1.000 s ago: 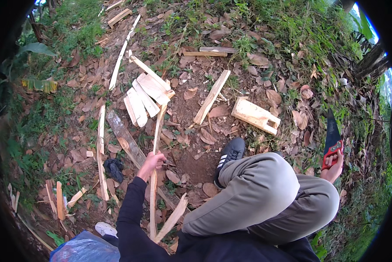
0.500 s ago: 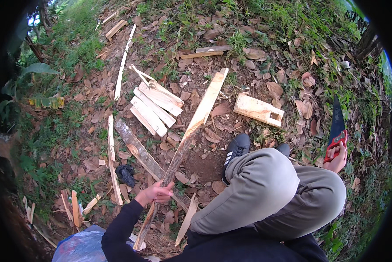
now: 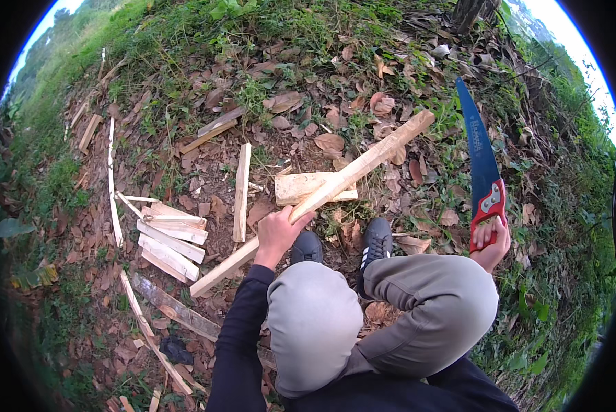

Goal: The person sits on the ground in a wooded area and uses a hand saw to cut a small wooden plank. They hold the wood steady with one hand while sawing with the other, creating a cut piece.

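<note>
A long squared wooden stick (image 3: 376,154) slants from lower left to upper right in front of me. My left hand (image 3: 279,233) is closed around it near its middle. Its far half crosses over a pale notched wood block (image 3: 295,189), and it looks to rest on it. My right hand (image 3: 492,247), out to the right beside my knee, grips the red handle of a handsaw (image 3: 484,154). The saw's dark blue blade points up and away, apart from the wood. The block's notched end is partly hidden by the stick.
Several split wood pieces (image 3: 170,240) are heaped at left. A short strip (image 3: 242,192) lies between heap and block. A bark-edged slat (image 3: 174,305) and thin long strips (image 3: 140,309) lie nearer. My shoes (image 3: 376,244) stand just before the block; dry leaves and grass cover the ground.
The wood in my left hand has swung rightward, now over the block. The handsaw is raised farther forward. My left knee and shoe have shifted; the view has turned right. A short strip now shows beside the block.
</note>
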`<action>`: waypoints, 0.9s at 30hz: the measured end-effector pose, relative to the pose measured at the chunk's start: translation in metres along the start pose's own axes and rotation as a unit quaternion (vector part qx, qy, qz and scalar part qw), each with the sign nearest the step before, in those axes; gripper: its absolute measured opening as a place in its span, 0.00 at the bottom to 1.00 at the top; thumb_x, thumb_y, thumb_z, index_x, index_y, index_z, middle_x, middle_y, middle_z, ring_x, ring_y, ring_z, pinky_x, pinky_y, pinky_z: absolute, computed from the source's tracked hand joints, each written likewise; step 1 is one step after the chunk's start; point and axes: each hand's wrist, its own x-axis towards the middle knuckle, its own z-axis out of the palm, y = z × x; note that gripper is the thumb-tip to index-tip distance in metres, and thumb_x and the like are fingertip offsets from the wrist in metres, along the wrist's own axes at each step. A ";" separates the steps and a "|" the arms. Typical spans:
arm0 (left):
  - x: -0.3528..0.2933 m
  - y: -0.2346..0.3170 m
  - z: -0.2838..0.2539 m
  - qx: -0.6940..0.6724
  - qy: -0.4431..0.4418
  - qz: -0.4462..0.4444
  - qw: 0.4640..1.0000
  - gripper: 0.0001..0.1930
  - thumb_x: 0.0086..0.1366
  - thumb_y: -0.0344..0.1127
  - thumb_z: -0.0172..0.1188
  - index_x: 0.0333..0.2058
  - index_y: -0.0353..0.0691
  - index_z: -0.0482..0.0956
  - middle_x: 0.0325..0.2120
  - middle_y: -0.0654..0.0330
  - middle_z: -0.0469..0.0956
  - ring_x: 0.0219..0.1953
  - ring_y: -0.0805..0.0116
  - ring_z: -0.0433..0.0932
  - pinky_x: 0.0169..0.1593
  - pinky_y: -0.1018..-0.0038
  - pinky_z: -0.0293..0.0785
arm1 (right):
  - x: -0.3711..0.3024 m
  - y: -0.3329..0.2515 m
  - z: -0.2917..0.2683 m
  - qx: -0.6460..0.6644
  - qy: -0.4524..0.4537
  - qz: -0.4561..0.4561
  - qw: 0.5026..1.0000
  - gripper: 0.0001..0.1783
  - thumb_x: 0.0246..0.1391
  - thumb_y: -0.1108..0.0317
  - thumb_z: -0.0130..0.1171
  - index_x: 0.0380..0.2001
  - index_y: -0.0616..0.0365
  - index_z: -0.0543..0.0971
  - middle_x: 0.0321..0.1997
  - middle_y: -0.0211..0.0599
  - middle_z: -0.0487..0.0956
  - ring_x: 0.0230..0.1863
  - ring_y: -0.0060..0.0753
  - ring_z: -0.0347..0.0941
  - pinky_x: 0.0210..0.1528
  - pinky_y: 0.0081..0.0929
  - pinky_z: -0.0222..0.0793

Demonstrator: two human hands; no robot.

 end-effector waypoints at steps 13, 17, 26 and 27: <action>0.115 -0.053 0.089 0.137 0.034 0.196 0.970 0.35 0.59 0.73 0.56 0.31 0.41 0.86 0.25 0.55 0.83 0.37 0.58 0.82 0.39 0.64 0.77 | -0.012 -0.243 -0.028 -0.142 -0.049 -0.220 0.964 0.14 0.69 0.67 0.47 0.26 0.54 0.66 0.16 0.24 0.58 0.14 0.17 0.52 0.22 0.21 0.53; 0.121 -0.057 0.107 0.129 0.034 0.149 0.980 0.29 0.61 0.66 0.59 0.40 0.43 0.83 0.36 0.54 0.82 0.46 0.54 0.77 0.48 0.54 0.72 | -0.054 -0.255 0.036 -0.098 -0.066 -0.212 0.970 0.15 0.70 0.65 0.45 0.25 0.54 0.66 0.17 0.22 0.57 0.17 0.18 0.52 0.27 0.21 0.54; 0.113 -0.063 0.100 0.189 0.004 0.117 0.975 0.21 0.64 0.55 0.62 0.47 0.46 0.79 0.49 0.51 0.74 0.52 0.50 0.75 0.52 0.54 0.73 | -0.130 -0.030 0.058 -0.042 -0.050 0.049 0.997 0.14 0.63 0.73 0.55 0.22 0.54 0.67 0.14 0.19 0.62 0.12 0.13 0.54 0.16 0.19 0.49; 0.112 -0.062 0.096 0.193 -0.001 0.123 0.974 0.21 0.64 0.55 0.61 0.48 0.46 0.79 0.49 0.51 0.74 0.52 0.50 0.75 0.52 0.53 0.73 | -0.141 -0.011 0.046 -0.088 -0.049 0.059 0.993 0.13 0.62 0.73 0.56 0.23 0.55 0.69 0.15 0.18 0.64 0.13 0.11 0.56 0.17 0.18 0.50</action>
